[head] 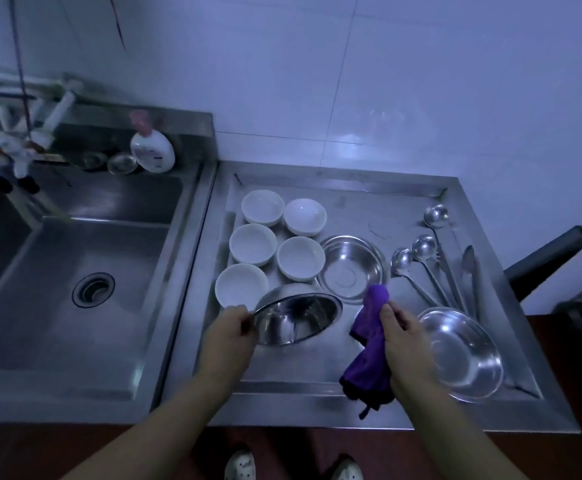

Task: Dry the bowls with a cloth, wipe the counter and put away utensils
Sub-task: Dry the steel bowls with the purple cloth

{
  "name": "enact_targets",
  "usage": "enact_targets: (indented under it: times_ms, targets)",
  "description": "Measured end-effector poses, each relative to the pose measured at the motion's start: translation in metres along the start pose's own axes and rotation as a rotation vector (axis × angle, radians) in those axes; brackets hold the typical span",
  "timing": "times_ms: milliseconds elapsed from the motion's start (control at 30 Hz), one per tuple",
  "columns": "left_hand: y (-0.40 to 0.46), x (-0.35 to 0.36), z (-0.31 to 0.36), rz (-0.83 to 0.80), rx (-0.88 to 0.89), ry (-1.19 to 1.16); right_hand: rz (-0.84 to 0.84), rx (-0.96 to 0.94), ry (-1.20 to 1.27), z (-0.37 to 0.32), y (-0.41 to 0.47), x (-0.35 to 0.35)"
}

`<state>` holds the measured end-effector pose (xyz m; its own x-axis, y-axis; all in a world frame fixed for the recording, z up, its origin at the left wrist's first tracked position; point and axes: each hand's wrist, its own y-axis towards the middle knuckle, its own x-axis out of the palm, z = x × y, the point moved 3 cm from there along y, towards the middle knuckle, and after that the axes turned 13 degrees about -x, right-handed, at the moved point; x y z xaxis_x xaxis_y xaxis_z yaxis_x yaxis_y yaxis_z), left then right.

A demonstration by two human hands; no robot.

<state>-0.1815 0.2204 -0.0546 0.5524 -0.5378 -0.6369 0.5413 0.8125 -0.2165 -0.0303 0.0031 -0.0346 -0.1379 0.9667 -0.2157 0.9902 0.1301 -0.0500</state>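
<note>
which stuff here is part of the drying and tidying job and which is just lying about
Job: steel bowl in left hand; purple cloth in right hand; white bowls; ladles.
Lying about: soap bottle; sink.

- One head-worn wide-angle view, looking steeply down and forward from close above the steel surface [334, 358].
- The sink [85, 271] fills the left, the tiled wall [351, 81] the top.
</note>
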Motion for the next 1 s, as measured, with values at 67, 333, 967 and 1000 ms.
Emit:
enact_targets:
  times_ms: [67,333,967,1000]
  targets:
    - [0.002,-0.014,0.003,0.013,0.078,0.043,0.008,0.012,0.010,-0.002,-0.007,0.009]
    - [0.006,-0.057,0.005,0.047,0.247,0.039,0.010,0.007,0.018,-0.019,-0.031,0.040]
    - [-0.004,-0.079,0.045,-0.395,-0.269,-0.746,-0.139,-1.163,-1.123,-0.143,-0.063,0.118]
    - [-0.005,-0.080,0.046,-0.392,-0.287,-0.791,-0.199,-1.175,-1.196,-0.138,-0.066,0.119]
